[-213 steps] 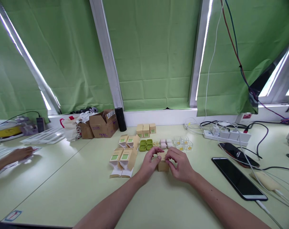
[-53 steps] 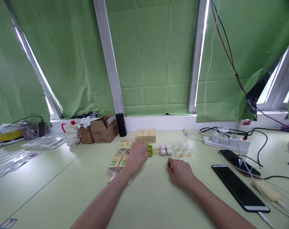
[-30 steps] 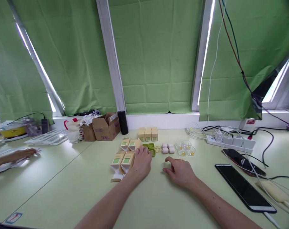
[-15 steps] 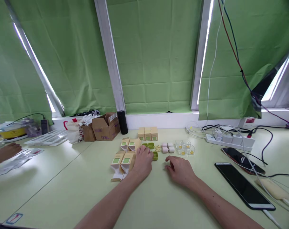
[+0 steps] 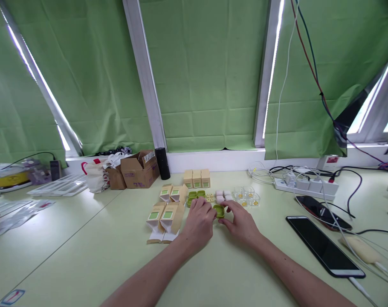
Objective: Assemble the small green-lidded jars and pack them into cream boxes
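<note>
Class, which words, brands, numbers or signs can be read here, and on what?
No words or numbers are legible.
Green labels on the small tan boxes: too small.
Purple print on the cardboard carton: blurred.
White label on that carton: too small.
Red label behind the power strip: too small.
Sticker on the table: a red stroke, no legible wording.

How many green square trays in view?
4: one green tray between the left hand and right hand; beyond the left hand, a back-left tray, back-right tray and front-left tray. That hand may hide more.
</note>
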The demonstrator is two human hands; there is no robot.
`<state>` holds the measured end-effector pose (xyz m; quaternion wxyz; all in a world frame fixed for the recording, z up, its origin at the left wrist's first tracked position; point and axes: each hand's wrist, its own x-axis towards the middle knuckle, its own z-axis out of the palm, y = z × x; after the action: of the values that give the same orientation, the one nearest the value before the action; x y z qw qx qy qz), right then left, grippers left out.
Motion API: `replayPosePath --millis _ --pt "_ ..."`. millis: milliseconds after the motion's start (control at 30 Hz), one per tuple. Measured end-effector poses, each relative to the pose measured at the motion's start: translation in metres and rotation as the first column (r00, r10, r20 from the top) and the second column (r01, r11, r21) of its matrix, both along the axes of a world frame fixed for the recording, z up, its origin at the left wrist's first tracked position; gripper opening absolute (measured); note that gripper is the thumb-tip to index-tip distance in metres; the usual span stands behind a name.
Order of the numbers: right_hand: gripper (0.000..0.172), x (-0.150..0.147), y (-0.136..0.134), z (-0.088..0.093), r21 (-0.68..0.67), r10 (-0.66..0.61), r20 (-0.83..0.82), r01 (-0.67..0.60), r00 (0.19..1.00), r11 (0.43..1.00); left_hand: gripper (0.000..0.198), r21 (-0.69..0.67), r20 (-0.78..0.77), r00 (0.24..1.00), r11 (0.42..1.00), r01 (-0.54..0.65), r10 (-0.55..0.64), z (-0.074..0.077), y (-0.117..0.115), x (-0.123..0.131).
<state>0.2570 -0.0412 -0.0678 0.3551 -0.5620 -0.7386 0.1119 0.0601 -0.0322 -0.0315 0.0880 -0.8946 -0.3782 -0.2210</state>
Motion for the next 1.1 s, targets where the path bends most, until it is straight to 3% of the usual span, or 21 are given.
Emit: replayPosePath --millis 167,367,533,833,1100 --pt "0.034 0.0 0.001 0.002 0.043 0.04 -0.163 -0.033 0.986 0.999 0.016 0.044 0.23 0.97 0.997 0.068 -0.076 0.001 0.0 -0.004" --pt "0.035 -0.002 -0.002 0.003 0.231 0.173 -0.342 -0.096 0.924 0.968 0.039 0.134 0.45 0.872 0.98 0.148 -0.193 0.002 0.005 -0.011" --pt "0.037 -0.004 -0.006 0.005 0.315 0.233 -0.352 -0.119 0.906 0.941 0.053 0.149 0.465 0.837 0.957 0.248 -0.289 -0.002 0.008 -0.011" --pt "0.04 -0.007 -0.009 0.006 0.356 0.28 -0.362 -0.146 0.889 0.923 0.053 0.181 0.481 0.808 0.941 0.287 -0.339 -0.005 0.009 -0.01" --pt "0.053 -0.005 -0.011 0.004 0.341 0.311 -0.379 -0.18 0.872 0.923 0.046 0.182 0.515 0.791 0.943 0.278 -0.332 -0.008 0.012 -0.011"
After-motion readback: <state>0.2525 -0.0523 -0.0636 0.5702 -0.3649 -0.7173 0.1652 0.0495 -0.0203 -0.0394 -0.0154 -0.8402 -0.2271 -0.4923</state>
